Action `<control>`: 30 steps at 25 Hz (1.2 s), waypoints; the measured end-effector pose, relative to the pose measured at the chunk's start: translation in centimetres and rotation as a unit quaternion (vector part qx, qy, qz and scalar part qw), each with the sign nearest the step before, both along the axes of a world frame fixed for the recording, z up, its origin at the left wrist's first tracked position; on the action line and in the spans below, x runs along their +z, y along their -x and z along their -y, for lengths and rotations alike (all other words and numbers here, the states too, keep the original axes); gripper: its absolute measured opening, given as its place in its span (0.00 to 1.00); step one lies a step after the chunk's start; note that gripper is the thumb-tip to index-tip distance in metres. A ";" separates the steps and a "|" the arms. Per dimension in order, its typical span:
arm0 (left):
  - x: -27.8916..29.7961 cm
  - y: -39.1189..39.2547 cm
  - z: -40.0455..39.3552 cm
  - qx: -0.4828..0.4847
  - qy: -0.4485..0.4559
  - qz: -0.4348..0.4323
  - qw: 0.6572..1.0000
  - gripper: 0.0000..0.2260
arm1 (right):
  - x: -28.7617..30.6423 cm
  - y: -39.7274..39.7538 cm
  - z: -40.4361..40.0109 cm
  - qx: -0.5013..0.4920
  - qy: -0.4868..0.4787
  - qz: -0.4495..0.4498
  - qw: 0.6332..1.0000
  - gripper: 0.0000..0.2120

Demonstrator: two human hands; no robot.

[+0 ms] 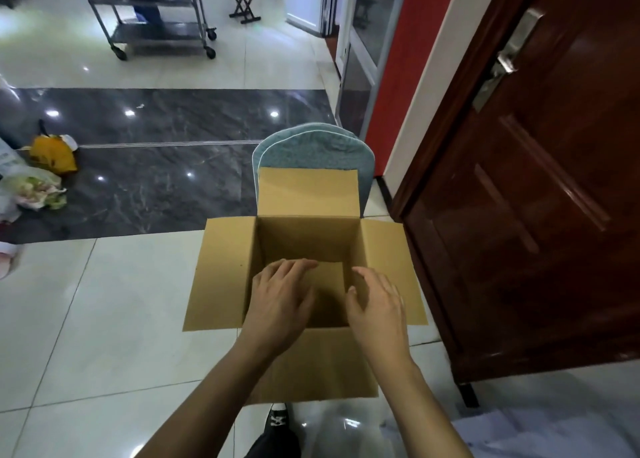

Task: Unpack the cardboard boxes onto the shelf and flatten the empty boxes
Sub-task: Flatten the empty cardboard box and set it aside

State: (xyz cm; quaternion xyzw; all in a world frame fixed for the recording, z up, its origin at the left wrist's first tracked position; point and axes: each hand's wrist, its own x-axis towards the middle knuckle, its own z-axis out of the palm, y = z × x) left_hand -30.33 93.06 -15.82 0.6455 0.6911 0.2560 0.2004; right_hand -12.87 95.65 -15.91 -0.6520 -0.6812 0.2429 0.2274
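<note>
Head view, left hand [277, 301] and right hand [379, 310] fingers relaxed, over open cardboard box [225, 274], flaps splayed

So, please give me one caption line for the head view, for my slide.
Both hands, left hand and right hand, reach open into an open cardboard box on the tiled floor.

Open cardboard box [304, 246] — hands above

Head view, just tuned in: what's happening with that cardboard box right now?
A person is bent over an open cardboard box on the tiled floor beside a wooden door. All four flaps are folded out. The left hand and right hand reach into the opening with relaxed fingers, gripping nothing. The visible interior looks empty. A teal mat stands behind the box.
</note>
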 end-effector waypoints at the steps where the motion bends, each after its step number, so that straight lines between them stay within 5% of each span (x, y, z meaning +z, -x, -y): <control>1: -0.4 0.6 -0.9 -0.007 0.007 0.000 1.000 0.19 | -0.2 0.4 -0.8 -0.002 0.004 0.002 1.000 0.19; 16: -6.5 5.1 -7.3 -0.005 0.139 -0.005 0.990 0.19 | -5.4 1.1 -6.9 -0.010 0.098 0.057 0.993 0.20; 30: -15.0 4.5 -3.5 0.050 0.390 -0.050 0.918 0.27 | -13.7 -3.3 -6.7 0.007 0.309 0.144 0.940 0.31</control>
